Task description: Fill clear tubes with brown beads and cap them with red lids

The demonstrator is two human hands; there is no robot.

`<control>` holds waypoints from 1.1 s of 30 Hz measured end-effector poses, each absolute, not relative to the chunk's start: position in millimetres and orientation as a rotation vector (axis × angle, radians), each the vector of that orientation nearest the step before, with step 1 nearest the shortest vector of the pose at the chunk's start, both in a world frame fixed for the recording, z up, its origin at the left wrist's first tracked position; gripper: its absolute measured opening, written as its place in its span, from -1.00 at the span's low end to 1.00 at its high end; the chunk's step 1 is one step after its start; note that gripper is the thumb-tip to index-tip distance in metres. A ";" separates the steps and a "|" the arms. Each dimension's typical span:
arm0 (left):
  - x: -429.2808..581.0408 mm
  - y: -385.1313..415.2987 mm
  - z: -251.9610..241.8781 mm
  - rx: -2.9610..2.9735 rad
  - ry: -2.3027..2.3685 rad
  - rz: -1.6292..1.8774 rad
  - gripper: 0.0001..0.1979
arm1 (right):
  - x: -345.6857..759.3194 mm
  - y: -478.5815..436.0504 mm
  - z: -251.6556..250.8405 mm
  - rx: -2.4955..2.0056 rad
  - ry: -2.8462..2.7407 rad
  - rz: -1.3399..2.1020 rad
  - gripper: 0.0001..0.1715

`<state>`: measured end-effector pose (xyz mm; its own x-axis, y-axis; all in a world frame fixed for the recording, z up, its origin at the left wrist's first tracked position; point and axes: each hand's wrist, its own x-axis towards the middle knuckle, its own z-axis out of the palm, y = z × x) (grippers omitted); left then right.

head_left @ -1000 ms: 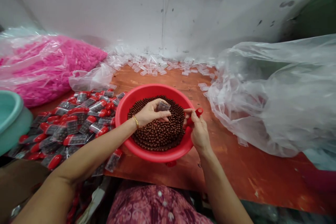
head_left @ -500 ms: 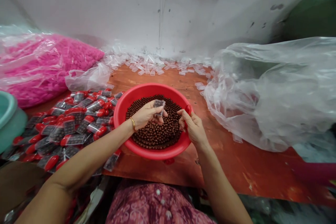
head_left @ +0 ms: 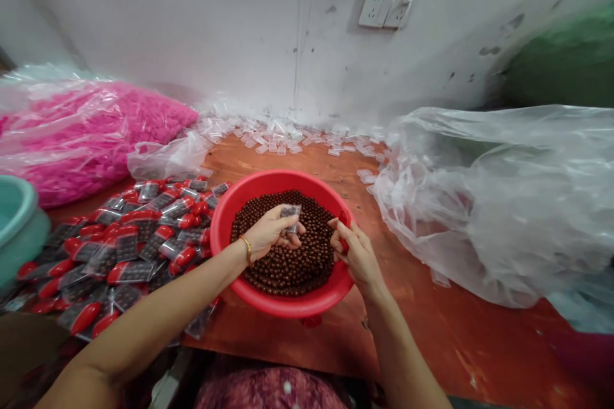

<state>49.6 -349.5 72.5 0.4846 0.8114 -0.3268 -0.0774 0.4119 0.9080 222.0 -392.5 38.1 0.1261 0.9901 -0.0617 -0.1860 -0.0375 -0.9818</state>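
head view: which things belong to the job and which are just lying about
In use, apparently:
small clear container, in left hand
red piece, in right hand
red bowl, brown beads
red-capped containers

Seemingly lying about:
pink-filled bag
teal basin
wall sockets

no readable text, numbers or signs anywhere; no legible label or brand

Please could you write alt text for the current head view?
The left hand holds a small clear container and the right hand a red plastic piece, at a red basin of brown beads. Red-ended containers are heaped at left; a translucent plastic bag lies at right.
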 end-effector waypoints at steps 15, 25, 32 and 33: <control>52.1 -355.3 75.6 1.347 0.687 0.588 -0.69 | 228.2 -389.4 44.3 -1.058 -0.859 1.183 -0.59; 52.5 -358.0 76.0 1.278 0.620 0.543 -0.71 | 224.6 -393.8 55.2 -1.112 -1.012 1.033 -0.74; 52.7 -354.8 73.5 1.198 0.669 0.672 -0.67 | 225.0 -394.1 57.4 -1.217 -1.269 0.877 -0.77; 53.4 -355.1 73.8 1.212 0.674 0.690 -0.68 | 224.1 -393.9 58.4 -1.221 -1.302 0.853 -0.75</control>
